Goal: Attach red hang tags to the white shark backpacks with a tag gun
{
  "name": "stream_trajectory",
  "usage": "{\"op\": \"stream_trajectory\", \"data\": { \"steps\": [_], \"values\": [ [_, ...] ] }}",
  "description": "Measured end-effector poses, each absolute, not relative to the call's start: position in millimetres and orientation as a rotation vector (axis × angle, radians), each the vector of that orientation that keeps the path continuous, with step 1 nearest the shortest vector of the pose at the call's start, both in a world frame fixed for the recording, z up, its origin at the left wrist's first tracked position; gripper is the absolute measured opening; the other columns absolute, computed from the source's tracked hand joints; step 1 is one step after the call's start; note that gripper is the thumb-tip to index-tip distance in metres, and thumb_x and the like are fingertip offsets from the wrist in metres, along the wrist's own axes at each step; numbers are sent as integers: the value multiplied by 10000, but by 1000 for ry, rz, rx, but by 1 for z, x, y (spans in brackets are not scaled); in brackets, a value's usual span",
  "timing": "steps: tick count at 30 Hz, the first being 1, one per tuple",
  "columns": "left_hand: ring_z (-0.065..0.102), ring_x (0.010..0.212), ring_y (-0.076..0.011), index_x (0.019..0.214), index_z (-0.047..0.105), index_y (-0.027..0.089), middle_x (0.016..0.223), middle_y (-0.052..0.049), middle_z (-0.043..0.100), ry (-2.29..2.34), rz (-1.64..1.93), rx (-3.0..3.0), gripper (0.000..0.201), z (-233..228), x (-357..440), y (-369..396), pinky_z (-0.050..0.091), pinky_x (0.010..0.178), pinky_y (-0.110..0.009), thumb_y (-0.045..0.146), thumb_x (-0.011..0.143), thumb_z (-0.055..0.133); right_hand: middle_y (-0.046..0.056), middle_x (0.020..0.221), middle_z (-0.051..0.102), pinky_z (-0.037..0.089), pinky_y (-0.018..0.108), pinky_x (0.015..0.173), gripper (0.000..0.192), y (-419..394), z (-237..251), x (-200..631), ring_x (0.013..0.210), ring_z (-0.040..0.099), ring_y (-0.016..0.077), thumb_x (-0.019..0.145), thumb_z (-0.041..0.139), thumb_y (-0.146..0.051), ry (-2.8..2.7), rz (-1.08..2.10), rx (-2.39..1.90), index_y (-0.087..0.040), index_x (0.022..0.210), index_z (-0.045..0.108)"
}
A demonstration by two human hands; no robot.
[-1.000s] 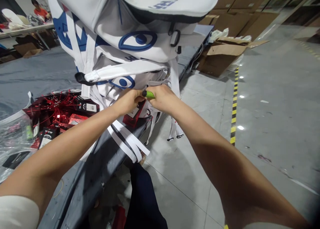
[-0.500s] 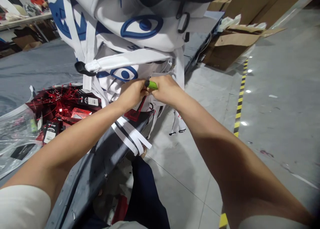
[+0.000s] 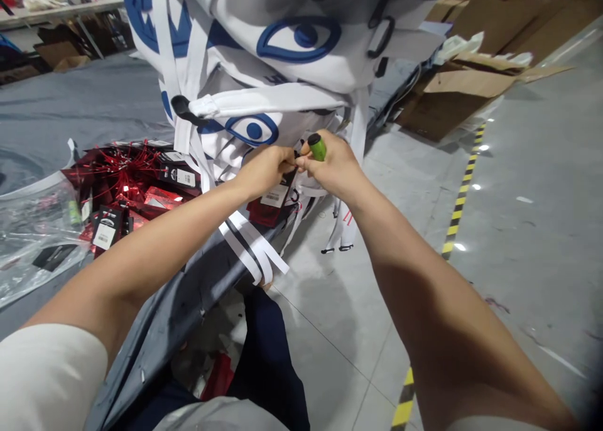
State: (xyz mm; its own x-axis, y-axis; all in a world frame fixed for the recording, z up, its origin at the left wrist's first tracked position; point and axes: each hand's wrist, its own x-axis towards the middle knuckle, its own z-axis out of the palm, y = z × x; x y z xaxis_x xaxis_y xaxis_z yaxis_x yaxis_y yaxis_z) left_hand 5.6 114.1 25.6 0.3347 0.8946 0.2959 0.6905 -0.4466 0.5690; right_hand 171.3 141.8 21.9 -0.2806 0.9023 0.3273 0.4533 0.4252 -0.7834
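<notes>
The left hand [image 3: 264, 170] and the right hand [image 3: 332, 167] meet fingertip to fingertip at the edge of the grey table [image 3: 188, 293], just below a stack of white bags [image 3: 282, 73] printed with blue eye shapes. The right hand is closed around a small green tool [image 3: 317, 147], whose dark-capped end sticks up out of the fist toward 12 o'clock. The left hand is pinched shut on something small where the two hands touch; what it is cannot be made out, though a red hang tag [image 3: 271, 201] dangles directly beneath, at 6 o'clock from the left fingers.

The tag looks like thin card, light and easily creased, so it is probably best held by its upper edge or its string, not by the flat face. The bags appear soft and floppy, with loose white straps [image 3: 254, 252] spilling over the table edge toward 6 o'clock; they would likely sag and slide if pulled by a strap alone. The green tool seems rigid and smooth and sits well inside a full fist.

At 9 o'clock from the hands lies a pile of red tags [image 3: 127, 186] with red strings, and further out at 9 o'clock a clear plastic bag [image 3: 32, 230]. At 2 o'clock, on the concrete floor, stands an open cardboard box [image 3: 452, 95].
</notes>
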Motion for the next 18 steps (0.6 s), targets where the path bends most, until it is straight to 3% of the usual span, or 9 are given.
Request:
{"op": "stream_trajectory", "data": {
  "steps": [3,7,12,18],
  "values": [
    [553,703,-145,880,651,143,746,-3,622,1482,864,2297,63,27,5,114,384,642,-241,182,834,673,-21,717,587,512,329,669,195,142,20,171,683,624,173,775,665,-131,-1858,728,-1130,-213,859,510],
    [594,741,-148,940,665,150,818,-13,665,1352,740,2284,110,31,5,112,408,674,-237,163,915,559,-29,692,580,513,339,665,185,143,17,172,645,619,169,787,679,-169,-1863,692,-1122,-215,846,510],
    [641,842,-228,955,643,128,862,-67,669,1544,826,2274,148,34,11,107,442,742,-291,250,877,676,-28,691,577,500,332,647,186,137,25,168,641,595,154,751,686,-150,-1858,645,-1129,-216,816,526],
    [671,934,-190,1012,629,163,988,-77,710,1507,691,2333,167,36,13,103,439,736,-294,225,981,477,22,669,605,443,347,593,254,121,44,163,558,546,112,698,678,-27,-1813,640,-1425,-225,728,521]
  ]
}}
